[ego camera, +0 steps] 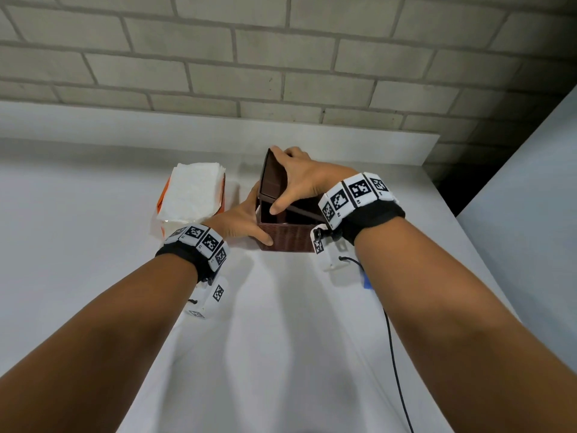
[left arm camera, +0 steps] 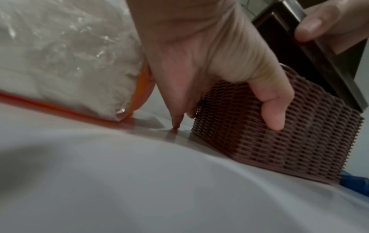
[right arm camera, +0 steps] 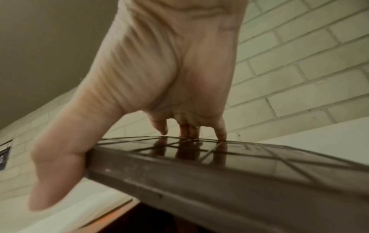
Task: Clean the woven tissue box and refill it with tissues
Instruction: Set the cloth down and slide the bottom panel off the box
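Both hands (ego camera: pixel 246 225) gripping box (ego camera: pixel 290 239), lid (ego camera: pixel 273 178).

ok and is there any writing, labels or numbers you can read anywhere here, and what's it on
No full word can be read anywhere.
"G", perhaps, cut off and blurred: on the dark blue label against the brick wall, at the edge of the right wrist view.
On the wrist bands: square black-and-white code markers; the tiny characters beneath are too small to read.
On the tissue pack, woven box and lid: no print visible.
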